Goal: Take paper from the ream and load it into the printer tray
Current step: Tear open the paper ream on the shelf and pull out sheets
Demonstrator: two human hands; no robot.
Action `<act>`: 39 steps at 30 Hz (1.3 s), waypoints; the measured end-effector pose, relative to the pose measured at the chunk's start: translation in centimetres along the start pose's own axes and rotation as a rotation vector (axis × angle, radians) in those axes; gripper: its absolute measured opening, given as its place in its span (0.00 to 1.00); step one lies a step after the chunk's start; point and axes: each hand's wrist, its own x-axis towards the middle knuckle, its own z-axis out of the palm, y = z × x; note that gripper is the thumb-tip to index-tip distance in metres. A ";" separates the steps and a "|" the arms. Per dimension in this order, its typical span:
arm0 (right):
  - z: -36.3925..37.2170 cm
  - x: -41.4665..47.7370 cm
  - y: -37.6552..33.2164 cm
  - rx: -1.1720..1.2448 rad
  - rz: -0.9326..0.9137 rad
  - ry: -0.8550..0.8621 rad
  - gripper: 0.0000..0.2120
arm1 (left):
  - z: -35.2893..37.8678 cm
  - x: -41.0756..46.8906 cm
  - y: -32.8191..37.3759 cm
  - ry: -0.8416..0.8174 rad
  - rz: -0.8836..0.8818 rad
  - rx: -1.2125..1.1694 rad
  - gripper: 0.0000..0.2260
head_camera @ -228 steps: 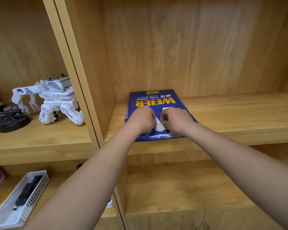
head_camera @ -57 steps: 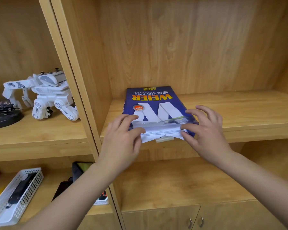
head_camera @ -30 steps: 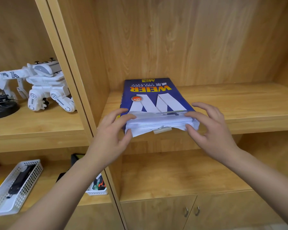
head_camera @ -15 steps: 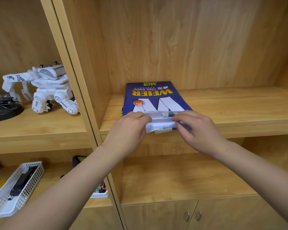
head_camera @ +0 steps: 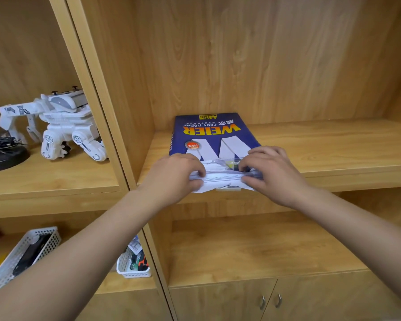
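Both hands, left hand (head_camera: 174,174) and right hand (head_camera: 272,172), pinch sheets at the ream (head_camera: 212,140) mouth, shelf (head_camera: 322,154) front edge; draw the stack squarely, wrapper pinned.

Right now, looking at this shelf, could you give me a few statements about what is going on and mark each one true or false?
1. Both hands, left hand and right hand, are at the near, opened end of the blue paper ream. True.
2. The ream stands upright on its edge. False: it lies flat on the shelf.
3. A white toy robot stands in the compartment to the left. True.
4. The ream has been lifted off the shelf. False: it rests on it.
5. The cabinet doors below are open. False: they are shut.
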 end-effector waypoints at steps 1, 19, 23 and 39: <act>0.1 -0.1 0.0 0.008 -0.014 0.003 0.02 | 0.0 0.0 0.0 -0.010 -0.031 -0.040 0.08; -0.9 1.6 0.1 0.149 0.137 -0.168 0.05 | -1.3 1.4 -0.4 -0.090 -0.113 -0.175 0.04; -1.1 1.8 0.0 0.147 0.163 -0.169 0.05 | -1.5 1.7 -0.2 -0.103 -0.096 -0.145 0.03; -1.1 1.6 -0.3 0.147 0.172 -0.138 0.07 | -1.3 1.1 -0.2 -0.054 -0.101 -0.159 0.05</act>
